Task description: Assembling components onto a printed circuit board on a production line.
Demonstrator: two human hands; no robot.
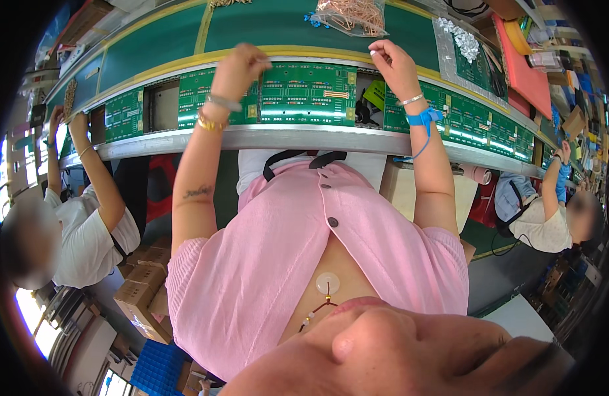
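1. The left hand is curling its fingers inward, the tips pinching together above the green circuit board; whether anything small is being gripped cannot be told.
2. The right hand is pinching a small white part at the board's far right corner.
3. The board is sitting in the conveyor rail, directly before the person, neighbouring boards alongside.
4. Risk: the blue wrist strap cord is dangling over the rail and could be snagging passing boards; a pinched part could be slipping into the gap beside the board.
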